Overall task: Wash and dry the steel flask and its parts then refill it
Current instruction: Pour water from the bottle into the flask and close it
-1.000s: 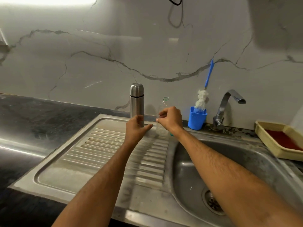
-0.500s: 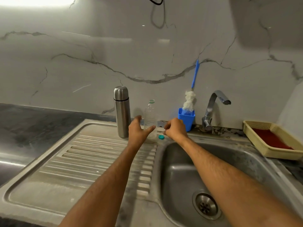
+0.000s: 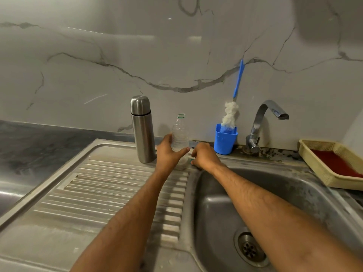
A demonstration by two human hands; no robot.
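left hand (image 3: pixel 169 154) wrapped round clear uncapped bottle (image 3: pixel 179 137) on draining board (image 3: pixel 94 185). right hand (image 3: pixel 203 157) just beside, fingers curled over small green cap (image 3: pixel 191 160). steel flask (image 3: pixel 142 129) upright, capped, just left.

- We cannot see the lower part of the clear bottle (image 3: pixel 179 134); our left hand (image 3: pixel 169 154) covers it.
- Our right hand (image 3: pixel 204 157) hides nearly all of a small green thing (image 3: pixel 191 160).
- The yellow tray (image 3: pixel 314 163) runs off the right edge.
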